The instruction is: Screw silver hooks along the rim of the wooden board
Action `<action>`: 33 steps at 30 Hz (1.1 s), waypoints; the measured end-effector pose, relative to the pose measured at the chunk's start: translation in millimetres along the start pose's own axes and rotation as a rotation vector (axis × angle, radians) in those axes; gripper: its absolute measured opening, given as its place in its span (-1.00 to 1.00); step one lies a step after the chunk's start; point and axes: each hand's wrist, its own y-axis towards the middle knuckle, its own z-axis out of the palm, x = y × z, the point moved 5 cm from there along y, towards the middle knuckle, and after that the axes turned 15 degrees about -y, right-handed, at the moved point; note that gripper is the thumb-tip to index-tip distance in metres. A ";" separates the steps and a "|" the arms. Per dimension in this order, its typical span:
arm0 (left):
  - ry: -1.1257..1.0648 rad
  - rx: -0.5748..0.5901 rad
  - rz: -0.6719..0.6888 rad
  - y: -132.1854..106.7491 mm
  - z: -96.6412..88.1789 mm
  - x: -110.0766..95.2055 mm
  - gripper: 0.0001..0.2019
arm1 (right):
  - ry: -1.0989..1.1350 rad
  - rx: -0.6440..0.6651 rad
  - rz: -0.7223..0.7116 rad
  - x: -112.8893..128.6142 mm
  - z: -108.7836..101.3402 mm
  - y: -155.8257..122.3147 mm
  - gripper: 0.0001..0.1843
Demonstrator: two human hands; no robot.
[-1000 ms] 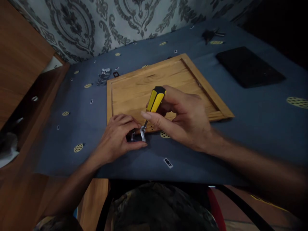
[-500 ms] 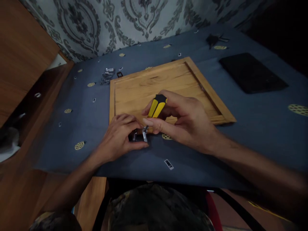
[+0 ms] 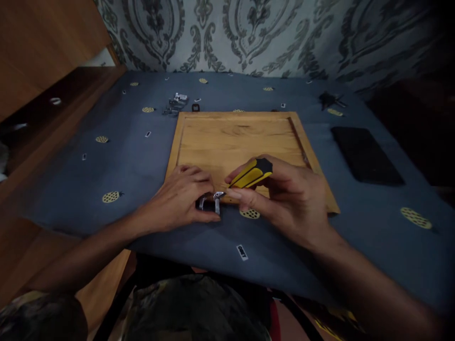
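A framed wooden panel (image 3: 234,142) lies on the blue patterned tablecloth. At its near edge my left hand (image 3: 181,199) is closed around a small shiny metal hinge (image 3: 217,203), thumb below and fingers resting on the wood. My right hand (image 3: 287,199) grips a yellow and black screwdriver (image 3: 250,174) between thumb and fingers. The screwdriver is tilted, with its handle up to the right and its tip at the top of the hinge. The exact contact at the tip is too small to make out.
Several metal hardware pieces (image 3: 177,102) lie beyond the panel's far left corner, near a small dark ring-shaped piece (image 3: 195,107). To the right rest a black flat tablet-like object (image 3: 366,154) and a dark tool (image 3: 330,100). A patterned curtain (image 3: 249,38) hangs behind the table.
The view has shifted, so the panel looks straighter. The screwdriver has gone from nearly upright to leaning over to the right, its tip still at the hinge. The left hand keeps its hold.
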 end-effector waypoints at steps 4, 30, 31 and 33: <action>-0.010 -0.016 0.017 -0.6 0.9 1.2 -0.65 | -0.156 -0.117 -0.035 -0.2 1.8 -2.6 -0.63; -0.061 0.038 0.006 5.3 0.7 -1.3 -0.72 | -0.180 -0.229 0.046 0.6 -4.9 -14.8 -0.80; -0.062 0.046 0.003 5.0 0.9 -1.4 -0.71 | -0.177 -0.223 0.045 -0.3 -4.8 -15.0 -0.80; -0.061 0.053 -0.001 4.6 0.9 -1.9 -0.70 | -0.176 -0.220 0.049 -2.3 -5.1 -15.9 -0.80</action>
